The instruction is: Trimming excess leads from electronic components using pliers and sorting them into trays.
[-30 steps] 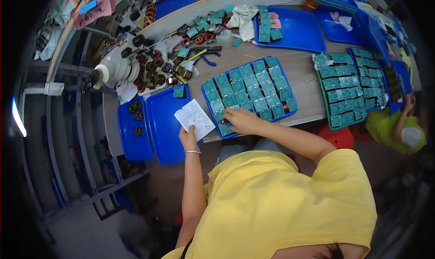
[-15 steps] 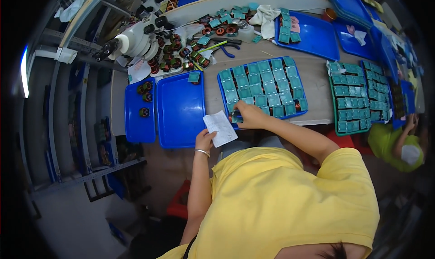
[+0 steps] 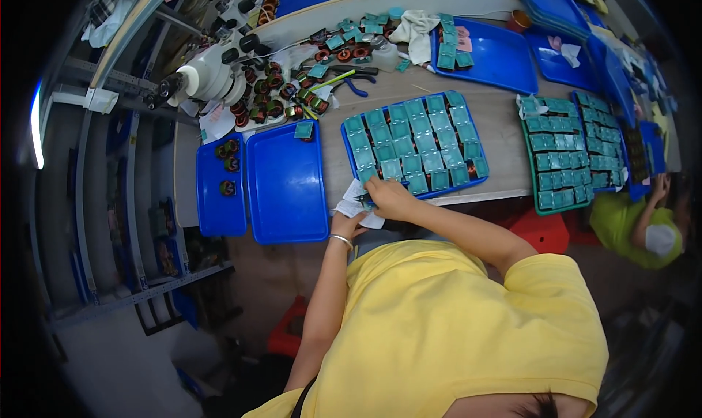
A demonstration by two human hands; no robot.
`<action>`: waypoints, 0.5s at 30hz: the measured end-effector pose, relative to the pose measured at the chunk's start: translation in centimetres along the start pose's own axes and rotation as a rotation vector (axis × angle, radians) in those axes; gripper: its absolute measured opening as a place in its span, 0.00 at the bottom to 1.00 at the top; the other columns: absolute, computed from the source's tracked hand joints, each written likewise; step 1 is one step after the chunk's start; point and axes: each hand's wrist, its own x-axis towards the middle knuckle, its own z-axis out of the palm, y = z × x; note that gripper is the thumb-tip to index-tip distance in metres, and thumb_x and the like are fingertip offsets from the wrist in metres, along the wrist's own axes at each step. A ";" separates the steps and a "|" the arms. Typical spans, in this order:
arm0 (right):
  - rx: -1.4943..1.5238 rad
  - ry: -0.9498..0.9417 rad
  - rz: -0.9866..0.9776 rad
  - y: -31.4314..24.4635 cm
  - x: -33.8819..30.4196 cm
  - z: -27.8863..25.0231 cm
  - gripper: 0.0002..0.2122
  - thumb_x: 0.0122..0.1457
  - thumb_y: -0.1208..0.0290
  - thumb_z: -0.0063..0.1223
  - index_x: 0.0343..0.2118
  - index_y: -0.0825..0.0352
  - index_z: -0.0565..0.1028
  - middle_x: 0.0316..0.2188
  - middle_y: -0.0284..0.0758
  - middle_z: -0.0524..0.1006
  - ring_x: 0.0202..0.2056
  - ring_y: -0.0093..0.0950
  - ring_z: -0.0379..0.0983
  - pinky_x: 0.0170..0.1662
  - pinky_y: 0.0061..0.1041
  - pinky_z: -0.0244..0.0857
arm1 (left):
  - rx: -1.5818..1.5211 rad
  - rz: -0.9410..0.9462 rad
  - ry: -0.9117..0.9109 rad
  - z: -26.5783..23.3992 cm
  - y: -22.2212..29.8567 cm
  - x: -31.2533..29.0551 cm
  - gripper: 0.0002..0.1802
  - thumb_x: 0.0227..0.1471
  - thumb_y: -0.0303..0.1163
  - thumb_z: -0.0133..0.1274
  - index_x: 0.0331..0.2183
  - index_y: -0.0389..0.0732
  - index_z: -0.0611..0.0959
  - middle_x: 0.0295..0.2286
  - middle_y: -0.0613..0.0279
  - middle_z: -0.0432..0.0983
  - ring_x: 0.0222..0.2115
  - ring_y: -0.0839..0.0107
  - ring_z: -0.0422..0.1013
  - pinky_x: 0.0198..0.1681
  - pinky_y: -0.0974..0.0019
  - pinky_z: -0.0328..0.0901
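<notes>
My left hand (image 3: 346, 225) is closed on a white sheet of paper (image 3: 352, 206), which is creased and lies against the near left corner of a blue tray. My right hand (image 3: 391, 198) is right beside it, over that corner, fingers bent down and pressed together. What those fingertips grip is hidden between the paper and the tray edge. Rows of teal square plates (image 3: 401, 129), with copper coils showing at some edges, fill the blue tray (image 3: 484, 166).
Left of it lie an almost bare blue tray (image 3: 287, 191) with one teal-topped piece and a smaller tray (image 3: 221, 223) with a few wound coils. Behind are loose coils (image 3: 274, 107), pliers (image 3: 356, 89) and a white cloth (image 3: 415, 32). Filled trays (image 3: 536, 191) and a person (image 3: 636, 228) are right.
My left hand has moved right with the paper, which was spread flat and is now bent against my right hand. My right hand stays at the tray's near corner. The whole view has shifted slightly.
</notes>
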 end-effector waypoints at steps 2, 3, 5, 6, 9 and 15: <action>-0.022 0.035 -0.006 0.0 -0.2 -0.2 0.23 0.36 0.73 0.59 0.39 0.69 0.66 0.34 0.41 0.67 0.34 0.41 0.70 0.34 0.38 0.64 | -0.028 -0.029 -0.024 -0.9 -0.1 0.3 0.23 0.44 0.27 0.54 0.44 0.43 0.68 0.37 0.60 0.71 0.36 0.65 0.71 0.33 0.57 0.70; 0.044 0.039 0.022 -0.5 -0.4 -1.7 0.22 0.38 0.73 0.57 0.39 0.68 0.66 0.34 0.41 0.68 0.34 0.41 0.70 0.36 0.37 0.64 | -0.174 -0.054 0.044 -1.9 -0.5 1.2 0.23 0.45 0.30 0.53 0.45 0.44 0.67 0.37 0.60 0.71 0.35 0.64 0.71 0.33 0.56 0.69; 0.103 0.050 0.084 0.9 -1.4 -3.1 0.21 0.39 0.73 0.56 0.40 0.68 0.66 0.34 0.41 0.69 0.35 0.41 0.70 0.37 0.37 0.64 | -0.324 -0.057 0.141 -1.2 0.0 2.0 0.20 0.49 0.36 0.50 0.44 0.43 0.68 0.35 0.60 0.72 0.33 0.65 0.71 0.35 0.59 0.67; 0.224 0.147 0.111 1.9 -2.1 -3.6 0.19 0.41 0.73 0.54 0.40 0.68 0.67 0.35 0.42 0.70 0.36 0.41 0.69 0.38 0.36 0.64 | -0.321 -0.057 0.135 -1.1 0.2 2.4 0.20 0.49 0.36 0.50 0.44 0.43 0.68 0.35 0.60 0.72 0.33 0.65 0.71 0.35 0.59 0.67; 0.279 0.415 0.282 5.5 -4.0 -6.8 0.14 0.45 0.75 0.48 0.37 0.70 0.70 0.36 0.45 0.72 0.38 0.43 0.69 0.40 0.34 0.64 | -0.317 0.033 0.068 -2.2 0.1 4.4 0.16 0.50 0.35 0.49 0.40 0.36 0.74 0.33 0.59 0.74 0.34 0.68 0.71 0.36 0.69 0.66; -0.018 0.685 0.643 18.0 -7.6 -9.5 0.12 0.49 0.75 0.46 0.37 0.72 0.69 0.33 0.48 0.72 0.37 0.45 0.68 0.40 0.33 0.63 | -0.216 0.156 -0.068 -1.1 1.5 7.4 0.15 0.52 0.32 0.45 0.40 0.35 0.74 0.34 0.58 0.73 0.33 0.71 0.71 0.36 0.70 0.66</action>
